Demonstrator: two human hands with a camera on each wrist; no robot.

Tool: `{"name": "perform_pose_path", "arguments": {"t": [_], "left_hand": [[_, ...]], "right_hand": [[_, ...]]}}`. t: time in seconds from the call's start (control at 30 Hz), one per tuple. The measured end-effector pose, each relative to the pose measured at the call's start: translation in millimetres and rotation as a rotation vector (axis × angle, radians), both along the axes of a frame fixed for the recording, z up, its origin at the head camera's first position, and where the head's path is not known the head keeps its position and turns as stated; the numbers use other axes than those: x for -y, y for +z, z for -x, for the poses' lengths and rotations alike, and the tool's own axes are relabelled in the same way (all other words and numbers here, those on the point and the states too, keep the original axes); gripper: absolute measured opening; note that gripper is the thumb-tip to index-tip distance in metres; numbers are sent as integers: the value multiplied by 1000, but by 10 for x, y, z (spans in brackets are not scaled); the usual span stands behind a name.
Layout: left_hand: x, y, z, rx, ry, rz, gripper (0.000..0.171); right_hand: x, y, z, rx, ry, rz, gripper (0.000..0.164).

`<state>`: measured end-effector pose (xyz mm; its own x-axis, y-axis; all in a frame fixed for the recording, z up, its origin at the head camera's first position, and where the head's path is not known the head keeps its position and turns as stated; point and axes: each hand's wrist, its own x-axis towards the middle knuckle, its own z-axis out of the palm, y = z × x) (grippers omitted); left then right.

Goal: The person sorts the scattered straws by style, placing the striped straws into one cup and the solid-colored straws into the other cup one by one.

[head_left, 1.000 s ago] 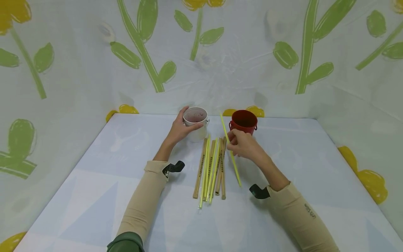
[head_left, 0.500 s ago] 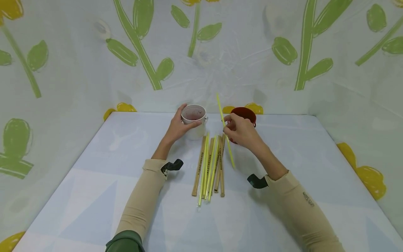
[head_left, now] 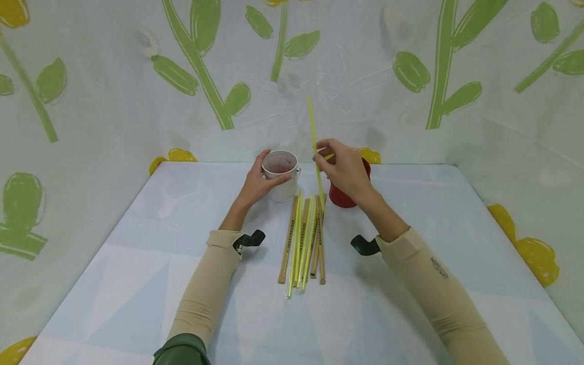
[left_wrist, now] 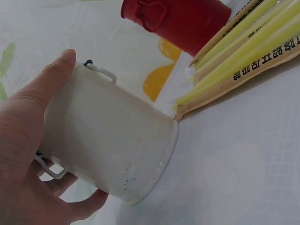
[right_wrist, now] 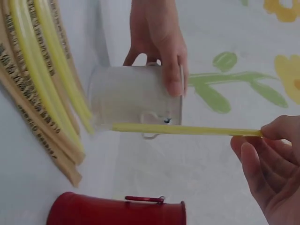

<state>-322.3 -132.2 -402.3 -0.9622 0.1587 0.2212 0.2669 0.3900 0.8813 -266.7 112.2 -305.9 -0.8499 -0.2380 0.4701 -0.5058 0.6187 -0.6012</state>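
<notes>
My left hand [head_left: 254, 185] grips a small white metal bucket [head_left: 285, 190] standing upright at the back of the table, thumb on the near side and fingers around the far left. Its side handle loops [left_wrist: 102, 72] show in the left wrist view. Between thumb and fingertips, my right hand [head_left: 347, 170] pinches a yellow drinking straw [head_left: 312, 121], held nearly upright. The straw passes in front of the white bucket [right_wrist: 136, 93] in the right wrist view. Partly behind my right hand stands a red bucket [head_left: 341, 197].
In front of the buckets lie several brown paper-wrapped straws [head_left: 286, 248] and yellow straws in clear wrappers [head_left: 298, 243], side by side. A pale blue and white cloth [head_left: 182, 294] covers the table. Behind it hangs a sheet [head_left: 347, 101] printed with flowers.
My right hand has lifted the yellow straw and moved it left, from in front of the red bucket toward the white one. My left hand keeps its grip on the white bucket.
</notes>
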Motion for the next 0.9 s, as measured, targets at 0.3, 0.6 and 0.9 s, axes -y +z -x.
{"name": "perform_pose_path", "arguments": {"t": [0.3,0.6,0.9], "left_hand": [[-9,-12,12,9,-2,-6,99],[9,21,16,0,14,2,98],[-11,3,5,13,9,-4,97]], "right_hand": [[130,231,225,-42,23,16,27],[242,486,382,-26,49,151,27],[378,574,441,-50,59,251,26]]}}
